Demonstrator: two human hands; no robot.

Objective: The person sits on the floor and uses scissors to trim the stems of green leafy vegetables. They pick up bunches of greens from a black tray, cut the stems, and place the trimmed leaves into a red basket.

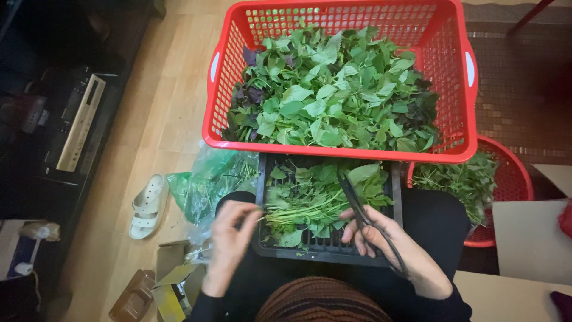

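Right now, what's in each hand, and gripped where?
Right hand holds black scissors by the handle end, blades pointing up over the black tray. Left hand pinches the stem ends of a herb bunch lying in the tray.

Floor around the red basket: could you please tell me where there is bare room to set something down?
Bare wooden floor lies between the red basket and the dark cabinet, above the white sandal. Crowded: the green bag and cardboard by the left hand.
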